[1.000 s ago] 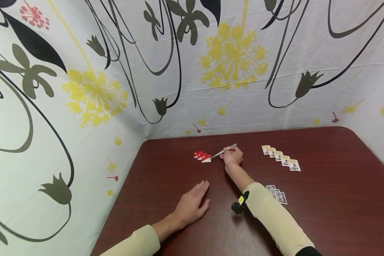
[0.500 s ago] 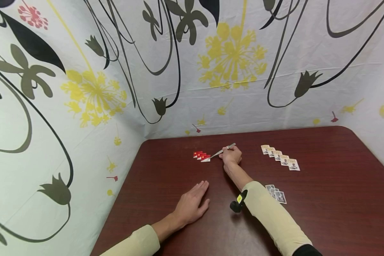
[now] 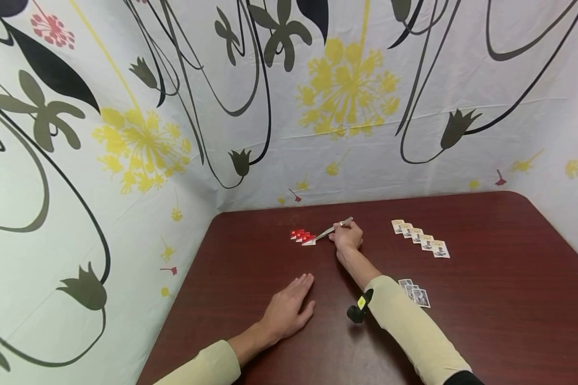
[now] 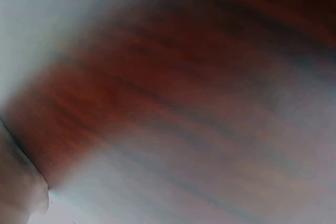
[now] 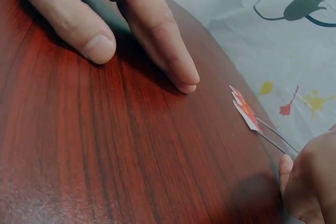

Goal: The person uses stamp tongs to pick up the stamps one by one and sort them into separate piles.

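My right hand (image 3: 348, 235) pinches a pair of metal tweezers (image 3: 328, 232) near the far side of the table. The tweezers' tips are right at the front stamp of an overlapping diagonal row of small red-and-white stamps (image 3: 309, 241). In the right wrist view, both arms of the tweezers (image 5: 273, 141) reach from my right hand (image 5: 310, 179) to the edge of the stamps (image 5: 245, 111). My left hand (image 3: 286, 309) rests on the table nearer to me, fingers extended and holding nothing. The left wrist view is blurred, with only a bit of skin at its lower left.
Several cream stamps (image 3: 426, 243) overlap in a diagonal row at the right. Grey stamps (image 3: 420, 297) lie nearer, partly behind my right sleeve (image 3: 409, 326). A patterned cloth (image 3: 279, 123) hangs behind and left of the dark red table (image 3: 250, 251).
The head view has shifted slightly. The hands, tweezers and stamps keep almost the same places, with the tweezers' tips still at the front red-and-white stamp.
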The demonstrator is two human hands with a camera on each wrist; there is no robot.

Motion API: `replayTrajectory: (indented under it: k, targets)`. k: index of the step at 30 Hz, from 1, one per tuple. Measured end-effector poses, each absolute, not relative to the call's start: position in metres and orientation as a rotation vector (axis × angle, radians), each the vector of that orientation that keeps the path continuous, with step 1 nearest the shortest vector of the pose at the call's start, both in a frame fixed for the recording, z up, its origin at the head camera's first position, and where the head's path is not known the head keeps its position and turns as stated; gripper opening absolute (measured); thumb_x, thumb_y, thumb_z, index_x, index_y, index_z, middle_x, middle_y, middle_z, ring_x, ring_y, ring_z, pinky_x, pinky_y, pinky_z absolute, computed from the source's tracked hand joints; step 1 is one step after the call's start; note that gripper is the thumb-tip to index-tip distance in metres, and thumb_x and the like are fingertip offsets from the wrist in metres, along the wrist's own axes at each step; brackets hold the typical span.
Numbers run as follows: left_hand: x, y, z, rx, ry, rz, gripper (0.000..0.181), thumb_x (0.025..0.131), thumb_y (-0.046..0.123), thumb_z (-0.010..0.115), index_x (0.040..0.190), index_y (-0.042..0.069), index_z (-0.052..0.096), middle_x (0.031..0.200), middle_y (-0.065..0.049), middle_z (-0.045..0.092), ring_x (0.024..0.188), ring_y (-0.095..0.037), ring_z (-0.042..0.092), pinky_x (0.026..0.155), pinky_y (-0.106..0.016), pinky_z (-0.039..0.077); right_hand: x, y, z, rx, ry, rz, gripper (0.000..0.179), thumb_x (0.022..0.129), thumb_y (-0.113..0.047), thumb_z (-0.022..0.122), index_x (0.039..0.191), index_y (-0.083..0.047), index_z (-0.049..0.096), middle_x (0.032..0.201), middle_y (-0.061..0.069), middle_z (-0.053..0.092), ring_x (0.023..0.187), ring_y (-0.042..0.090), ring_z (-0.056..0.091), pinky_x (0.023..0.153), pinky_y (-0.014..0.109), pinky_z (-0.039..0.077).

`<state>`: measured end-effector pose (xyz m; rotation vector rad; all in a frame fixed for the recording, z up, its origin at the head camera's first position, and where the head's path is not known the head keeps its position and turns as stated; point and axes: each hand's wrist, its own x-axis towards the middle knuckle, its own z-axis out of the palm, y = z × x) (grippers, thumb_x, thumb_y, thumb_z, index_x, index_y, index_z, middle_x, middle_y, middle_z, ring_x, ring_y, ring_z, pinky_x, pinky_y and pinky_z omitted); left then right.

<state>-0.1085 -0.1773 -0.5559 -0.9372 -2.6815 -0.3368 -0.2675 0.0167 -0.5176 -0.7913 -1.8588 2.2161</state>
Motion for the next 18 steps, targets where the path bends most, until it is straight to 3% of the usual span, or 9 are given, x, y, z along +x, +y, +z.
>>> replayTrajectory:
  k: [3, 10, 18]
  targets:
    - [-0.108, -0.177, -0.555, -0.931, -2.694, -0.345, 0.058, 0.104, 0.03, 0.066, 0.153, 0.001, 0.054, 0.152, -0.013, 0.059, 0.143, -0.023, 0.055, 0.115, -0.04, 0.047, -0.267, 0.016, -0.517, -0.753, -1.856, 2.229, 0.003, 0.101, -0.003, 0.069, 0.103, -0.004, 0.067, 0.097, 0.017, 0.078, 0.07, 0.027, 0.078, 0.073, 0.041, 0.065]
    - [-0.108, -0.176, -0.554, -0.928, -2.713, -0.351, 0.059, 0.104, 0.03, 0.065, 0.153, 0.0, 0.054, 0.153, -0.013, 0.059, 0.143, -0.023, 0.054, 0.116, -0.04, 0.046, -0.261, 0.017, -0.515, -0.685, -1.897, 2.166, 0.006, 0.103, -0.008, 0.07, 0.105, -0.003, 0.068, 0.097, 0.022, 0.077, 0.088, 0.039, 0.078, 0.081, 0.046, 0.064]
    - [-0.107, -0.176, -0.552, -0.922, -2.72, -0.376, 0.059, 0.104, 0.03, 0.066, 0.153, 0.001, 0.054, 0.153, -0.013, 0.059, 0.143, -0.023, 0.054, 0.117, -0.039, 0.045, -0.253, 0.029, -0.507, -0.548, -1.859, 2.198, 0.013, 0.102, -0.008, 0.072, 0.108, 0.001, 0.066, 0.102, 0.031, 0.073, 0.067, 0.022, 0.076, 0.079, 0.044, 0.064]
